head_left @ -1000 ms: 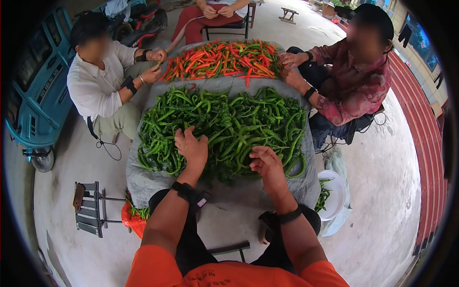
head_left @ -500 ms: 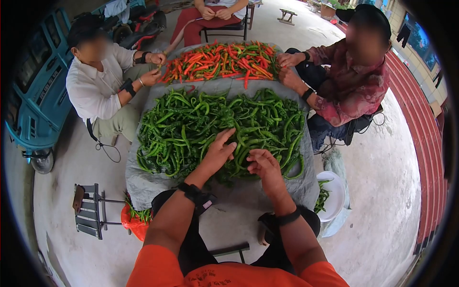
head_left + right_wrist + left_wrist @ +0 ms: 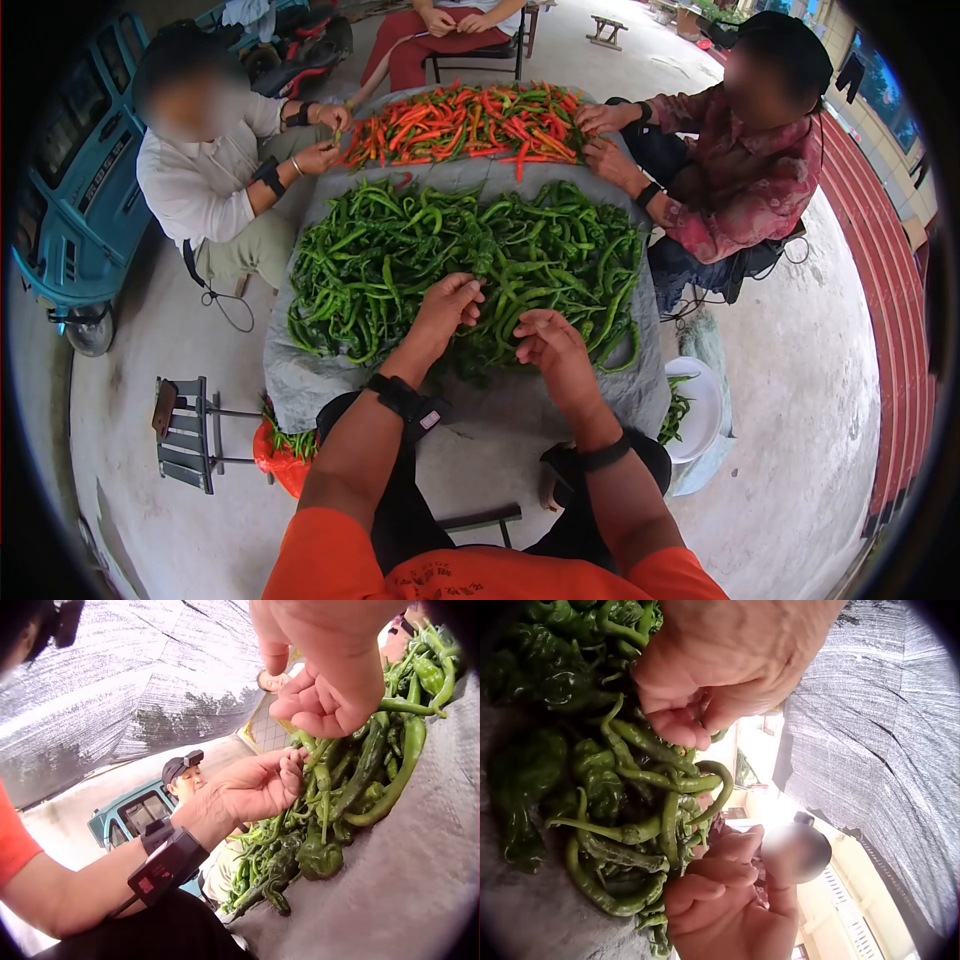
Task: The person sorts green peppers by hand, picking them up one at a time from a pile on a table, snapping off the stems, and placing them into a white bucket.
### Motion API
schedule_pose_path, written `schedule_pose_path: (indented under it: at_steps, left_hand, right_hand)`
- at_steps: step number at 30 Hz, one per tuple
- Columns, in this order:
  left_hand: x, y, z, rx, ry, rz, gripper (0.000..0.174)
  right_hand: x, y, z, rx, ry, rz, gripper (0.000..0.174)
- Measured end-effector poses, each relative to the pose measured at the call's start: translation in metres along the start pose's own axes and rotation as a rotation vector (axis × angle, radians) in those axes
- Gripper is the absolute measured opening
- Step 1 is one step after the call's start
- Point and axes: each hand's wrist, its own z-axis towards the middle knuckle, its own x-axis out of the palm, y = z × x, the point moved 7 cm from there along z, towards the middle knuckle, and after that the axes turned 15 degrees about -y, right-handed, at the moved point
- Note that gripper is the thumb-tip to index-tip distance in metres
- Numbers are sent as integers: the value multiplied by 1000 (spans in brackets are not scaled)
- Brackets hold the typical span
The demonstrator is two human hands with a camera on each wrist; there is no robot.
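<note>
A broad heap of long green chili peppers [image 3: 370, 250] covers the near half of a cloth-covered table. My left hand [image 3: 445, 308] is over the middle of the heap, thumb and fingertips drawn together. In the left wrist view a bit of a green chili pepper [image 3: 720, 736] shows at those pinching fingertips; most of it is hidden. My right hand [image 3: 552, 345] hovers by the near right edge of the heap. Its fingers [image 3: 319, 705] bend loosely, the thumb stands apart, and nothing shows in its grasp.
Red and green peppers [image 3: 470, 125] form a second pile at the far side. One person [image 3: 215, 170] sits left, another [image 3: 735, 180] right, a third [image 3: 440, 45] behind. A white basin [image 3: 700, 410] with green peppers stands at right, a red bag [image 3: 280, 460] at left.
My left hand first moved right across the green peppers, then drew back a little toward me as its fingers closed together. My right hand has stayed nearly in place.
</note>
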Motion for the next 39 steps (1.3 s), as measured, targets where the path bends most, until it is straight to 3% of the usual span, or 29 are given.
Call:
schedule_pose_path:
  at_steps: [4,7,11,15,16,19,22,25,32,39]
  left_hand:
    - [-2,-14,-2,140,-82,-62,24]
    - [-20,-26,-4,356,-320,-25,22]
    - [-44,-26,-2,483,-534,48,17]
    - [-77,-9,6,647,-951,432,22]
    - [-68,-25,-8,707,-976,521,32]
    - [-36,-49,-23,637,-641,303,32]
    - [-6,-36,-13,618,-328,452,36]
    - [19,-44,-25,1047,-408,998,40]
    - [33,-32,-16,1020,-418,1196,60]
    - [40,-34,-13,1060,-406,1254,67]
  right_hand:
    - [-7,2,4,-20,-30,76,31]
    - [-8,3,4,-23,-24,76,31]
    - [-7,3,2,-14,-11,79,28]
    - [-7,4,3,-12,-11,83,27]
    - [-7,3,3,-12,-8,82,27]
    - [-7,2,3,-12,-10,63,27]
    - [-5,-1,1,-5,-13,48,27]
    - [-4,0,-1,-9,-20,37,27]
    - [-5,2,-5,-29,-1,24,29]
    - [-16,8,-10,-47,-41,35,31]
